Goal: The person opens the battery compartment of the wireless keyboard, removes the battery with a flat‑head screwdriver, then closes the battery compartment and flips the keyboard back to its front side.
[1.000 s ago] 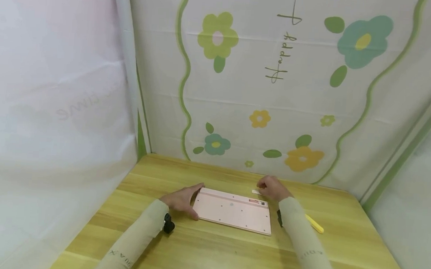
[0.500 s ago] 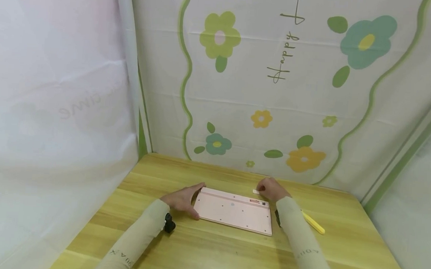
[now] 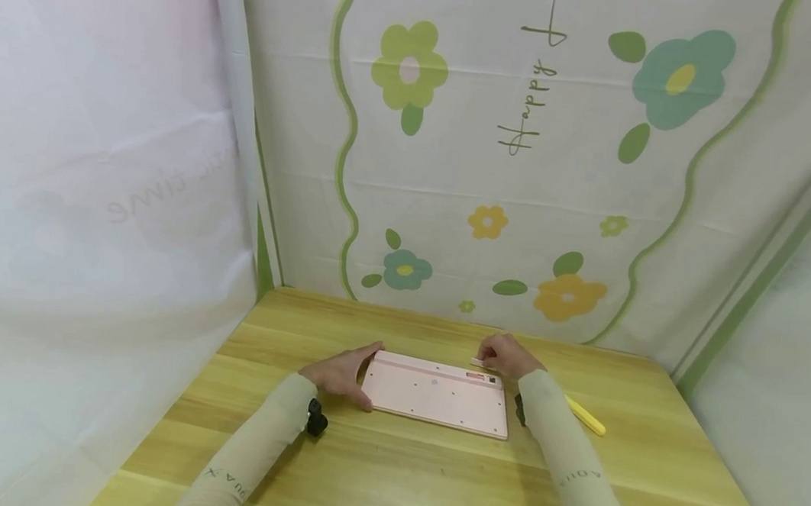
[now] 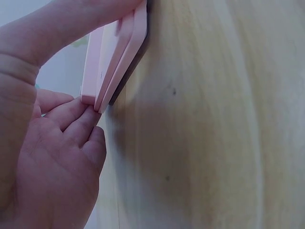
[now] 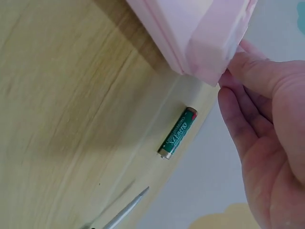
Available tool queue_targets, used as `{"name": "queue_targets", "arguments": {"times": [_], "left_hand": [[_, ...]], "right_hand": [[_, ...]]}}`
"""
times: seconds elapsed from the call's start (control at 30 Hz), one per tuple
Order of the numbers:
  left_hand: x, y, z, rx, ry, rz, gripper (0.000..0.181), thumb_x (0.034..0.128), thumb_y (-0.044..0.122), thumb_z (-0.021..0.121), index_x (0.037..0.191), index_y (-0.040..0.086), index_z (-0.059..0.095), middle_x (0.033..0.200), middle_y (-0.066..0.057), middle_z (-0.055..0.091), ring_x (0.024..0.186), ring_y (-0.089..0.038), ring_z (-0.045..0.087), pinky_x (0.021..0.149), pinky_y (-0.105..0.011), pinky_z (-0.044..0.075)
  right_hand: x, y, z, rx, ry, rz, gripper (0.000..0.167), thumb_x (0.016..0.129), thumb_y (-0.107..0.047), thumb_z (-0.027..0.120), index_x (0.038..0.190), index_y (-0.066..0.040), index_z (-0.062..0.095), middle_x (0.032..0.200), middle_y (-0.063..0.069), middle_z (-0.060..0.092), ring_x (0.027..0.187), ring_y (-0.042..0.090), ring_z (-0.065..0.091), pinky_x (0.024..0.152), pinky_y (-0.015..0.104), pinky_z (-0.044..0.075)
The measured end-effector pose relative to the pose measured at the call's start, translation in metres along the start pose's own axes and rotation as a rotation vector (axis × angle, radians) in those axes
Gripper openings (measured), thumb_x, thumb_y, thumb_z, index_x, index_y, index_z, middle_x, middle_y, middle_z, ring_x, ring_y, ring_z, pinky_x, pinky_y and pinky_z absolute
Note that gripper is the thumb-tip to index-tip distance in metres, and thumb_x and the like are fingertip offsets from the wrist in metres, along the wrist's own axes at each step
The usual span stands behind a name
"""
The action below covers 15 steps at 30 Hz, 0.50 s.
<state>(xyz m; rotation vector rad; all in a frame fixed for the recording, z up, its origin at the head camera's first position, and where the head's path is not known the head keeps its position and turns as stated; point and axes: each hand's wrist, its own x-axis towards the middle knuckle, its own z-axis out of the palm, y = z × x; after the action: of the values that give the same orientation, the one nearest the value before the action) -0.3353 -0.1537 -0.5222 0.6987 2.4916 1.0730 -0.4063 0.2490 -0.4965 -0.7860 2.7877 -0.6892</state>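
A pink keyboard (image 3: 439, 400) lies face down on the wooden table, small screws dotting its underside. My left hand (image 3: 339, 374) grips its left end, thumb on the near edge and fingers at the far edge. In the left wrist view, the keyboard's side (image 4: 116, 62) sits between thumb and fingers. Just past the far right corner, my right hand (image 3: 508, 356) pinches a small pale flat piece (image 3: 476, 361), possibly a battery cover. The right wrist view shows the thumb and fingers (image 5: 248, 71) close to the keyboard's corner, which mostly hides that piece.
A green battery (image 5: 177, 133) lies on the table near the keyboard's right end. Beside the right forearm is a yellow-handled screwdriver (image 3: 586, 415), its metal shaft (image 5: 126, 210) showing in the right wrist view. Floral cloth (image 3: 452, 156) hangs behind the table (image 3: 380, 473).
The small pale piece has turned slightly in my right fingers, and less of it shows. My left hand and the keyboard stay in place; the head view shifts a little.
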Motion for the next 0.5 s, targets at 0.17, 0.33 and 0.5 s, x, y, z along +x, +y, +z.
{"name": "queue_targets", "arguments": {"times": [0.17,0.33,0.5], "left_hand": [[0.002,-0.003,0.001,0.007,0.005,0.006,0.133,0.0726,0.031,0.1,0.17,0.007,0.014,0.173,-0.016,0.03,0.161,-0.036,0.028,0.129,-0.056,0.028],[0.002,-0.004,0.002,0.018,0.007,0.002,0.133,0.0719,0.033,0.1,0.17,0.007,0.014,0.173,-0.016,0.03,0.161,-0.036,0.029,0.129,-0.056,0.028],[0.002,-0.003,0.001,0.015,0.002,0.012,0.134,0.0723,0.033,0.1,0.17,0.006,0.013,0.174,-0.017,0.028,0.161,-0.037,0.027,0.129,-0.057,0.027]], "right_hand": [[-0.006,-0.005,-0.004,0.015,-0.007,-0.033,0.01,0.097,0.005,0.07,0.093,-0.001,0.075,0.088,0.009,0.074,0.077,0.015,0.062,0.069,0.028,0.054],[-0.01,-0.007,-0.01,0.008,-0.019,-0.063,0.01,0.098,0.005,0.069,0.093,-0.001,0.075,0.087,0.009,0.073,0.076,0.015,0.06,0.068,0.026,0.053],[-0.017,-0.01,-0.016,-0.021,-0.024,-0.092,0.009,0.098,0.003,0.07,0.094,-0.002,0.076,0.087,0.009,0.073,0.073,0.011,0.055,0.067,0.024,0.051]]}}
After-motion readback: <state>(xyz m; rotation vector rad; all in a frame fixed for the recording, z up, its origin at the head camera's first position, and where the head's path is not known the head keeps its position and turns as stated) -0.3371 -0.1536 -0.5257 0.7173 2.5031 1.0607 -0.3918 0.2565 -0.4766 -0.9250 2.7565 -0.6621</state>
